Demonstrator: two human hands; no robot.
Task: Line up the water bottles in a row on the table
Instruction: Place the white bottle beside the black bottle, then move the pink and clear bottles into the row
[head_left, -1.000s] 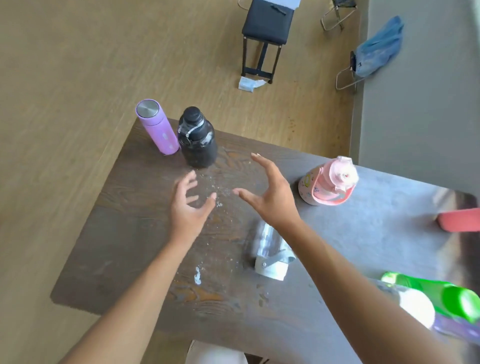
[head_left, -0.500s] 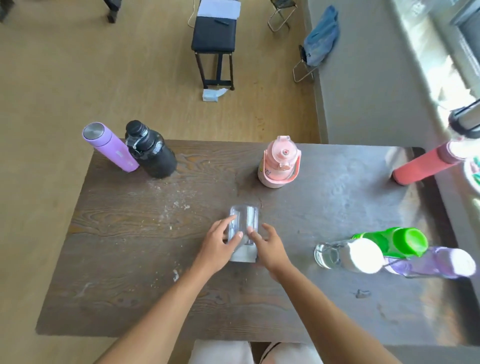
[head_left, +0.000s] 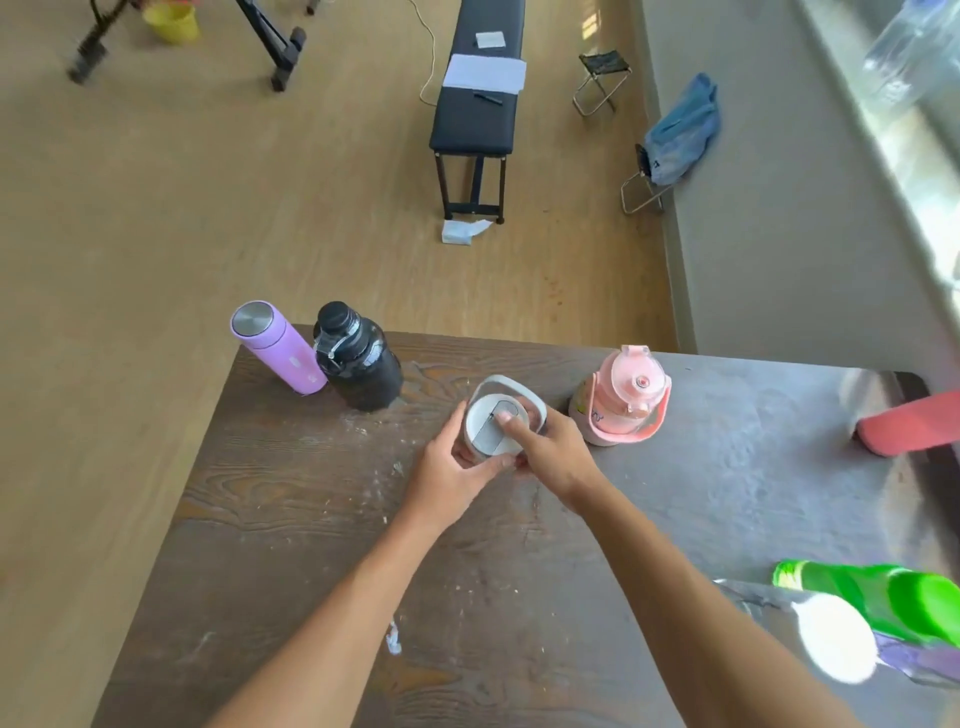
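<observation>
A clear bottle with a grey lid (head_left: 493, 423) stands upright near the far edge of the dark wooden table (head_left: 291, 519), between the black bottle (head_left: 361, 358) and the pink bottle (head_left: 623, 400). My left hand (head_left: 452, 467) wraps its left side and my right hand (head_left: 550, 452) grips its right side, with a finger on the lid. A purple bottle (head_left: 278, 345) stands at the far left corner. A red bottle (head_left: 909, 428) stands at the far right. At the lower right, a green bottle (head_left: 883, 597), a white-capped clear bottle (head_left: 826, 642) and a pale purple one (head_left: 919, 660) lie on their sides.
Beyond the table are a black bench (head_left: 478, 104) with papers, a tissue pack (head_left: 462, 231) on the floor, two folding stools (head_left: 602, 80), one with a blue cloth (head_left: 683, 130), and a grey wall (head_left: 805, 234) on the right. White specks mark the tabletop.
The clear bottle lay on its side under both hands; now it stands upright, moved farther back between the black and pink bottles. The view has tilted up.
</observation>
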